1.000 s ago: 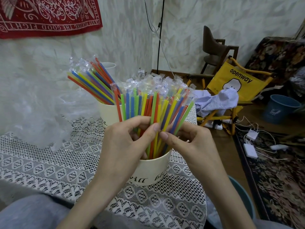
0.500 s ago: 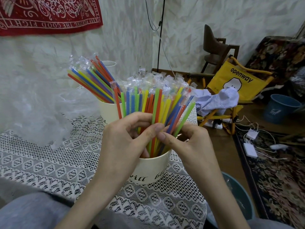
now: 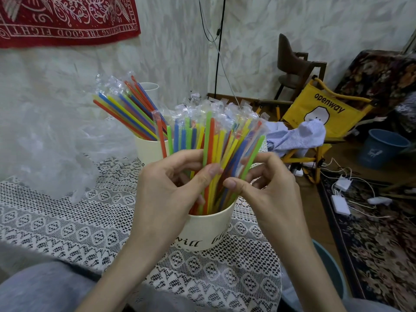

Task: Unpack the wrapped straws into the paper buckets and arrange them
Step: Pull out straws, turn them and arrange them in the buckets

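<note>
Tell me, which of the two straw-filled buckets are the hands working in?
The near bucket, the one with dark lettering: the left hand and right hand grip its straws. The far bucket behind stands untouched.

straws (image 3: 216, 143) in near bucket (image 3: 209, 230), behind it another bucket (image 3: 148, 149).

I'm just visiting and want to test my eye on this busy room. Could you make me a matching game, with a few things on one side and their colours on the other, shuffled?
Things:
1. folding chair
2. wall hanging
3. waste bin
4. near paper bucket

Colours:
A. blue
B. cream
C. yellow
D. red

Pairs: 1-C, 2-D, 3-A, 4-B
</note>
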